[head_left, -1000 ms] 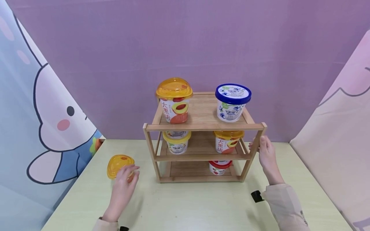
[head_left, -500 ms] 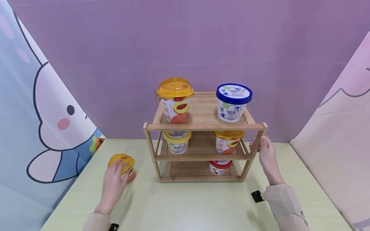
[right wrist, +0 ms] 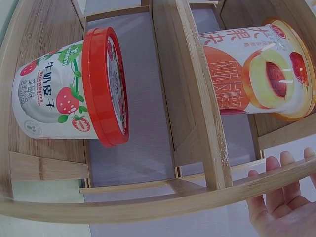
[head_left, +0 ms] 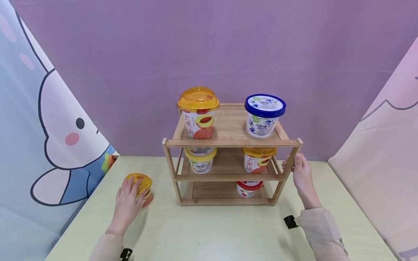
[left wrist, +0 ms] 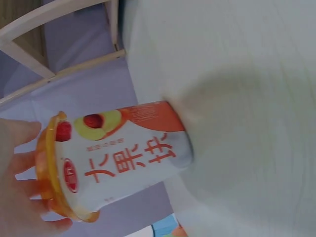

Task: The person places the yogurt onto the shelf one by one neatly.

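Observation:
An orange-lidded peach-print cup (head_left: 147,192) stands on the table left of the shelf. My left hand (head_left: 125,208) holds it from above, fingers spread over the domed lid (left wrist: 52,170). In the left wrist view the cup's base meets the table. My right hand (head_left: 302,172) grips the right front post of a three-tier wooden shelf (head_left: 228,143). In the right wrist view, the right hand's fingertips (right wrist: 274,182) show behind that post.
On the top tier stand another peach-print cup (head_left: 200,123) and a blue-lidded cup (head_left: 262,123). The middle tier bears a yellow-lidded cup (head_left: 200,165) and an orange-lidded cup (head_left: 256,163). A red-lidded strawberry cup (right wrist: 69,94) sits on the bottom tier.
My left hand has shifted left and back, from the cup's near right side onto its lid. The right hand stays on the shelf post.

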{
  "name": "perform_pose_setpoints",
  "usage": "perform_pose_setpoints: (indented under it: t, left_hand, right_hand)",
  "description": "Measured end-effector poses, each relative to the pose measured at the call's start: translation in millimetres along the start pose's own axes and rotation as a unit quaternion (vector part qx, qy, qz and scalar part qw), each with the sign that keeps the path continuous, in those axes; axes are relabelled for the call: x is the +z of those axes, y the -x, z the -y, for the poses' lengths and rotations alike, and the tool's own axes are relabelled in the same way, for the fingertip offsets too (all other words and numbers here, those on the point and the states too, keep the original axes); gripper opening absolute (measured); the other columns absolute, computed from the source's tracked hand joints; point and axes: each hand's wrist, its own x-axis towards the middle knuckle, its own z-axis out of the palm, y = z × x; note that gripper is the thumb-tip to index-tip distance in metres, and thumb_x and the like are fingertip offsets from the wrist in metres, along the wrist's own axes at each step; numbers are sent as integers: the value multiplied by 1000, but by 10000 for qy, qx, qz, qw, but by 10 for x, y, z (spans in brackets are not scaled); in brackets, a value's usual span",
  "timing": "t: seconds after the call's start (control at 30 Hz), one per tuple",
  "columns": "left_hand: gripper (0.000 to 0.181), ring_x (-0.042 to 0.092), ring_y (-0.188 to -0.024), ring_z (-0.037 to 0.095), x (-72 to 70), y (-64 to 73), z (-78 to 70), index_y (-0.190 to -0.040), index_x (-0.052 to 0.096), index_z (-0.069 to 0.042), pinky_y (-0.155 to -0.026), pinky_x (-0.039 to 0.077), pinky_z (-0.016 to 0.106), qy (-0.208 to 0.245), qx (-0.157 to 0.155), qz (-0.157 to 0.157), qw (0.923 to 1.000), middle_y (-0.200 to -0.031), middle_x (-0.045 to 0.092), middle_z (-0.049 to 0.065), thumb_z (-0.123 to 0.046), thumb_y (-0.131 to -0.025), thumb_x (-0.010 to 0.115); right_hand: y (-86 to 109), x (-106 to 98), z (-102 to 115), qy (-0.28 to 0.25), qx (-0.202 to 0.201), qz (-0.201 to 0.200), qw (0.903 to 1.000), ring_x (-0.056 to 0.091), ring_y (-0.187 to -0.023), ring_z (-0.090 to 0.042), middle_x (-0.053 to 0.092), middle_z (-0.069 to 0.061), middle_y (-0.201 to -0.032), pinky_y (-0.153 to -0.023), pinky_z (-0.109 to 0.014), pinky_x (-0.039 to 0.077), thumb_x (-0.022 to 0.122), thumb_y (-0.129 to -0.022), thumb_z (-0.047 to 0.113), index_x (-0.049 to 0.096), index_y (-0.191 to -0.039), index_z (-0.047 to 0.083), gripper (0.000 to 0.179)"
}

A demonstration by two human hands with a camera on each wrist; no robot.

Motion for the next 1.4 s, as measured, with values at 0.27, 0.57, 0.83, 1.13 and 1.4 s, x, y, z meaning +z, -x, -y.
perform_pose_setpoints:
  t: [0.27,0.57,0.83,1.13,1.4]
  left_hand:
    - [39,34,-113,46,53,4,54,-113,50,9,-91,24,58,-140,212,-223,9994,-120,42,32,-4,-79,62]
    - [38,36,-112,43,-1,-9,127,-113,51,10,-92,25,55,342,407,100,9985,-120,43,30,1,-78,61]
    - [38,30,-117,43,-59,-43,162,-118,48,8,-94,22,55,573,130,737,9955,-127,37,28,-1,-82,55]
    - [39,25,-121,43,-84,-76,194,-118,48,6,-95,20,56,854,-88,962,9916,-131,34,26,-3,-81,54]
    - [45,24,-118,49,-47,-37,220,-117,49,1,-89,23,63,1122,-425,350,9922,-134,25,28,-12,-77,66]
  right_hand:
    - [1,6,8,127,11,-55,9999,57,-70,-1,56,7,-75,-67,-13,43,26,-97,30,50,-86,16,29]
    - [-3,8,-14,253,98,-74,9996,56,-69,-1,55,7,-74,-66,-13,44,25,-97,31,45,-95,-9,44]
    - [-10,6,-24,143,59,-53,9999,57,-70,-2,55,5,-76,-67,-14,43,27,-97,31,50,-87,11,32]
    - [-11,11,-20,190,57,-84,9998,57,-70,-2,56,5,-75,-67,-13,44,26,-97,31,50,-85,16,30]
    - [-11,11,-24,136,71,-57,9999,57,-69,-2,55,4,-74,-66,-14,44,26,-97,31,45,-93,-9,44]
